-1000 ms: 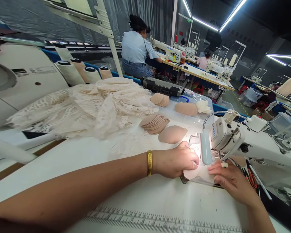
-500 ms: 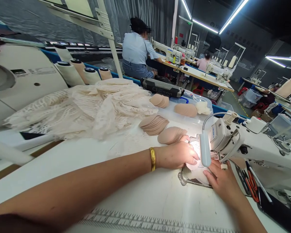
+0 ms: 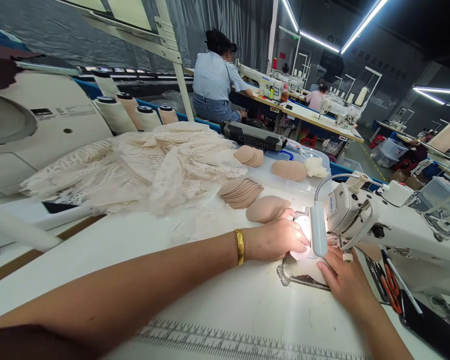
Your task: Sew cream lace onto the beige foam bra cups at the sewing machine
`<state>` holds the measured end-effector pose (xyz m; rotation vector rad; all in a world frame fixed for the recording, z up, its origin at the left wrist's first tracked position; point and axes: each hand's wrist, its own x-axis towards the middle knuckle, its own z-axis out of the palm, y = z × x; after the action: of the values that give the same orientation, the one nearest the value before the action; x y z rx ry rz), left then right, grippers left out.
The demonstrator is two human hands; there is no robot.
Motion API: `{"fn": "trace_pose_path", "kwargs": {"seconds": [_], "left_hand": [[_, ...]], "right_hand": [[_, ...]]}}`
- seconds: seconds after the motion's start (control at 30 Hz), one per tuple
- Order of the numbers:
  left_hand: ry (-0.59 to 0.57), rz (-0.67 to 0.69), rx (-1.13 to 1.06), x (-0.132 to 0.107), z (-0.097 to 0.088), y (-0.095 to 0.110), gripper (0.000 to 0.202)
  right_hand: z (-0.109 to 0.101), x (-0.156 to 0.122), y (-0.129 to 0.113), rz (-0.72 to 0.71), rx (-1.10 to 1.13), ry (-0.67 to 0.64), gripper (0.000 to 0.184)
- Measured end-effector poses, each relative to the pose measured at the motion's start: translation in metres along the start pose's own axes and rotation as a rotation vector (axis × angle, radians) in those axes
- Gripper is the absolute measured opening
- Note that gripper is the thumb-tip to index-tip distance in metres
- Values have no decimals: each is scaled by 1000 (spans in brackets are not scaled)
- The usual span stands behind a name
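My left hand [image 3: 279, 237], with a gold bangle at its wrist, has its fingers curled onto a pale fabric piece [image 3: 299, 255] under the bright lamp of the sewing machine [image 3: 382, 215]. On the other side of the lamp head [image 3: 318, 230], my right hand [image 3: 347, 275] lies flat with its fingers apart, thumb at the edge of the pale cloth. The lamp head and glare hide the needle area and some fingertips. Just behind my left hand rests a fanned stack of beige oval pads [image 3: 267, 209], with a second stack [image 3: 240, 192] beside it.
Cream lace fabric [image 3: 165, 165] is heaped at the back left, near thread cones [image 3: 148, 119]. More beige pads [image 3: 288, 170] lie on a clear plastic tray. Orange-handled scissors [image 3: 391, 287] and a pen [image 3: 405, 282] lie at right. A ruler strip [image 3: 225, 340] runs along the front. A co-worker [image 3: 217, 80] sits behind.
The view has shifted slightly. The pale fabric between my hands has moved a little, baring more of the dark plate edge in front. Both hands stay nearly in place.
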<state>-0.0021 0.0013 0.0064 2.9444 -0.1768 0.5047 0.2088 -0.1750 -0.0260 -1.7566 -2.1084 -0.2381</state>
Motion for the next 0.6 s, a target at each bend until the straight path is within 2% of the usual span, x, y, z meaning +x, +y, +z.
{"fn": "trace_pose_path", "kwargs": {"seconds": [0.23,0.6], "left_hand": [[35,6,5,1,2,-1,22],[60,-4,16,0,5,4,27]], "right_hand": [[-3,1,-1,12,14,250,22],[-3,2,-1,96,126,209,16]]}}
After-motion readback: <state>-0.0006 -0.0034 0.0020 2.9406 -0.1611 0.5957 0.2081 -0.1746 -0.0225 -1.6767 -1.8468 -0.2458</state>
